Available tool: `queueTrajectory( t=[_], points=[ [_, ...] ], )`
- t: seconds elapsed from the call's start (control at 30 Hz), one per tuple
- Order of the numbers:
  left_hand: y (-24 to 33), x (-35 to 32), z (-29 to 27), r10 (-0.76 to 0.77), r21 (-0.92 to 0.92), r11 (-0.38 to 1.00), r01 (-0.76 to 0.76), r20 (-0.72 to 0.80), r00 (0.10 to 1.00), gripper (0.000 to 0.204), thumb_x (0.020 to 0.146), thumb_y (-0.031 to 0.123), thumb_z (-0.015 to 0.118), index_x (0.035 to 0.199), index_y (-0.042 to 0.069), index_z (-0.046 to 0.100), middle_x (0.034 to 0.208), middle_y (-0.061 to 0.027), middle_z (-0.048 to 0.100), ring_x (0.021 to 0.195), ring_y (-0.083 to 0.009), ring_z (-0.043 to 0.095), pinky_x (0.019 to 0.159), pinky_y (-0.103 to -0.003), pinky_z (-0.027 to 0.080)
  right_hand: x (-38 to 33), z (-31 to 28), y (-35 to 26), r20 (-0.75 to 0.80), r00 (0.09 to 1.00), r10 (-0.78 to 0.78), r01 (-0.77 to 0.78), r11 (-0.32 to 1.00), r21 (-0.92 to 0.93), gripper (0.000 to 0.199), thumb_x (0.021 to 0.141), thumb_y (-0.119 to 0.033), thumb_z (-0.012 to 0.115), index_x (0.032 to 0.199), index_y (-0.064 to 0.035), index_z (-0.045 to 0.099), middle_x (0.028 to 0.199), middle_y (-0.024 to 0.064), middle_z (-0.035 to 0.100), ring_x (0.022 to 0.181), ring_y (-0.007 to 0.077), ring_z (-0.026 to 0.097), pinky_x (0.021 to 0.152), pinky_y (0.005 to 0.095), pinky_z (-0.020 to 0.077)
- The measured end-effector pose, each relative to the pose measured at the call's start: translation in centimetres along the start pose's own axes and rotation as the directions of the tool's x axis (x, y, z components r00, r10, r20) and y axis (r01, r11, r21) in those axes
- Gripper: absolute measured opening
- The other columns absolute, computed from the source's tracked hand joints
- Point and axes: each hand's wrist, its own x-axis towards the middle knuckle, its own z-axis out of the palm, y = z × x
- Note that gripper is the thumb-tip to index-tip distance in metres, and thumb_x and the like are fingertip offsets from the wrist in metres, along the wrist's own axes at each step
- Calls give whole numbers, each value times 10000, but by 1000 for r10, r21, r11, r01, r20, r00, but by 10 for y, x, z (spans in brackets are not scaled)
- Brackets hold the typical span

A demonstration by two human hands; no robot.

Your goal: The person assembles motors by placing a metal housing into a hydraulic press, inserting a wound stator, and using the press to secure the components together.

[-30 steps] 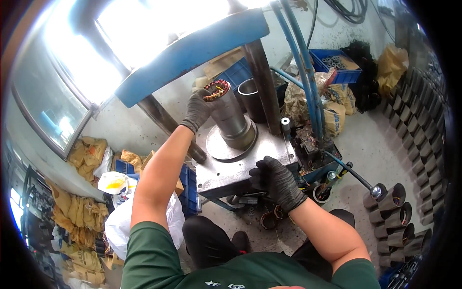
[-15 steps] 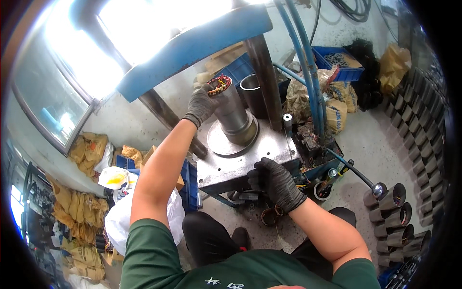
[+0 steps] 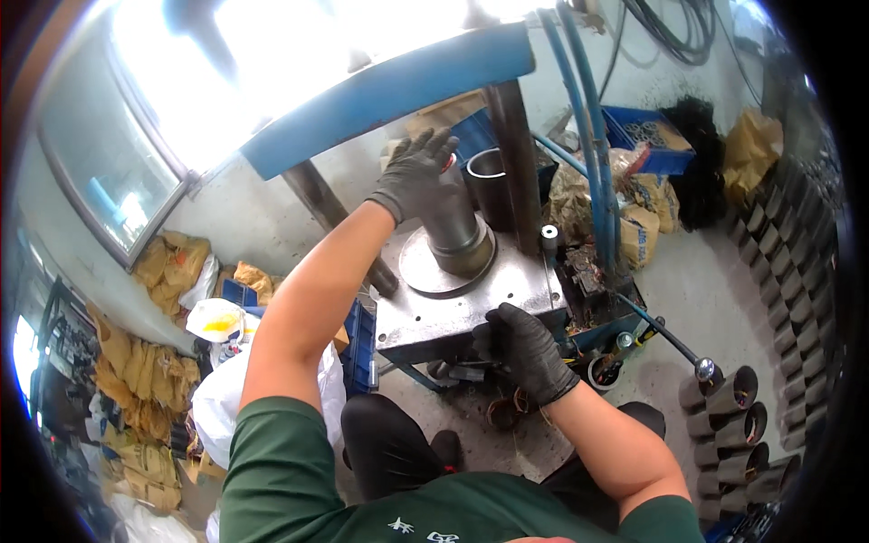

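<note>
On the press bed stands an upright grey metal cylinder (image 3: 446,223), its lower end in a round ring base (image 3: 421,263). My left hand (image 3: 413,178), in a dark grey glove, lies against its upper part with the fingers stretched out and spread. The glove hides most of the cylinder's top, with only a bit of red showing beside the fingers. My right hand (image 3: 532,353), gloved too, hovers by the front edge of the metal bed (image 3: 412,330). Its fingers curl loosely inward and nothing shows in them.
A blue crossbeam (image 3: 389,90) spans above on steel columns (image 3: 516,163). Behind the cylinder stands an open metal tube (image 3: 489,181). To the right, a ball-ended lever (image 3: 704,368) juts over several dark cylinders (image 3: 744,387) on the floor. A white bag (image 3: 222,398) lies at left.
My left hand has loosened from around the cylinder's top, and its fingers are now spread over it, covering the coloured wires. My right hand stays near the bed's edge. The view has shifted slightly.
</note>
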Motion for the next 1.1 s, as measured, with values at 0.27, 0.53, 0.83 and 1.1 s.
queueTrajectory(
  t=[0.27,0.53,0.83,1.1],
  points=[
    [16,19,-2,-200,-72,975,209,120,972,434,904,485,629,1037,74,668,1091,-187,716,1055,-366,678,951,-482,501,-5,-10,-7,59,998,3,-2,1000,-24,334,937,-427,675,993,-98,702,910,118,717,821,283,663,728,408,518],
    [39,24,-12,-459,-107,856,506,294,838,522,932,527,614,1192,92,741,1217,-166,703,1240,-366,601,1130,-590,339,-28,0,-18,100,995,12,-3,995,-97,320,923,-436,662,949,-117,646,860,120,665,810,273,613,723,403,492],
    [31,-102,-12,-527,-622,747,234,-341,779,415,839,287,758,1202,101,679,1247,-155,638,1160,-356,588,1003,-464,474,-55,11,-39,169,891,-422,433,675,-597,296,967,-350,647,1059,-70,679,957,74,703,897,206,665,833,357,527],
    [108,-495,28,-774,-760,406,508,10,633,224,872,133,736,1071,32,716,1099,-176,684,1042,-338,653,933,-403,518,-84,14,-54,479,843,-245,501,31,-865,160,955,19,608,1104,-16,654,1011,62,680,941,166,630,871,316,509]
  ],
)
